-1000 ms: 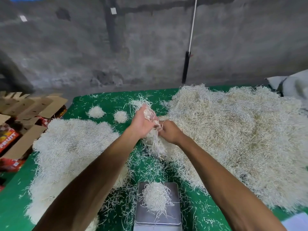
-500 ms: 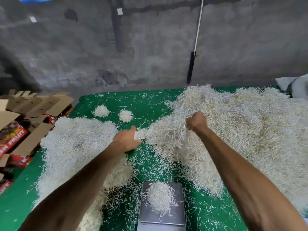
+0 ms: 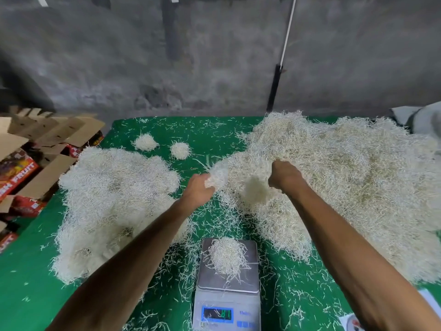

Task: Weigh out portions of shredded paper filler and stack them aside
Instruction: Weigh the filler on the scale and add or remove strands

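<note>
Right now: I have both hands in the filler and I am watching for where this can go wrong.
Left hand (image 3: 199,193): fingers curled round a tuft of shredded paper (image 3: 216,175), lifted off the green cloth (image 3: 214,137).
Right hand (image 3: 285,175): fist closed in the edge of the big bulk heap (image 3: 346,182); the fingertips are buried, so I can only judge it as a grip on the strands.
Link between hands: a blurred web of strands hangs between them; I think it is not yet torn free.
Scale (image 3: 228,286): a small portion (image 3: 226,255) sits on its pan; the display digits are too smeared for me to read.
Weighed stack (image 3: 114,201): piled at my left, with two small tufts (image 3: 145,142) beyond it.
Risk one: tangled strands may drag extra filler out, so the added tuft overshoots the weight.
Risk two: loose strands may fall onto the pan and shift the reading.
Risk three: an elbow passing low could knock the portion off.
</note>
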A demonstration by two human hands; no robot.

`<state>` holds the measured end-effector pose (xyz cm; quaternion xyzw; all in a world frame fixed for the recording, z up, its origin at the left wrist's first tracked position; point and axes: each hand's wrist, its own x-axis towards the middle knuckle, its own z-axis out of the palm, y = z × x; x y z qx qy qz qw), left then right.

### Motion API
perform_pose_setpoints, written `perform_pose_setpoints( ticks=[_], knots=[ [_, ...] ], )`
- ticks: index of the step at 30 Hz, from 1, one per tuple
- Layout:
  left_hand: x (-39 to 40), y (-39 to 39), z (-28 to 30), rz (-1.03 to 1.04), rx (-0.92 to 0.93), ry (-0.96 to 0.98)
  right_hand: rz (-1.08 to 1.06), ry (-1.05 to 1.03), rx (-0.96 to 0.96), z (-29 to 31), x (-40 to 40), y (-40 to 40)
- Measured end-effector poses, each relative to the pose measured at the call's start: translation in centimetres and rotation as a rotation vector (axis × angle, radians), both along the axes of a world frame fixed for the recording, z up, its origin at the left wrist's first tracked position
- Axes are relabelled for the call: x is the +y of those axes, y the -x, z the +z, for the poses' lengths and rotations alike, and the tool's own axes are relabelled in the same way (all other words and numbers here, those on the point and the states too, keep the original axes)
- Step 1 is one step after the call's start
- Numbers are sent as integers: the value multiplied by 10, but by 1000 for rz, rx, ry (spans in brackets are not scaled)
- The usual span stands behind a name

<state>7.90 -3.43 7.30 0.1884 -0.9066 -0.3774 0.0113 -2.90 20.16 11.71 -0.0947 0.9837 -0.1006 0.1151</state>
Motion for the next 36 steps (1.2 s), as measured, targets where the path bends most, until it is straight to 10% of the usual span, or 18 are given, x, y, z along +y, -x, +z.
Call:
perform_pose_setpoints(
  ticks=[10,26,36],
  knots=[
    [33,-71,-9,-252,94,-253,-19,1024,-505,-63,-16,-107],
    [17,-127,-46,107,-7,-1127,-78,1282,-607,-97,-12,-156],
    [12,-118,-36,140,13,-859,-166,1133,-387,-86,-4,-150]
  ],
)
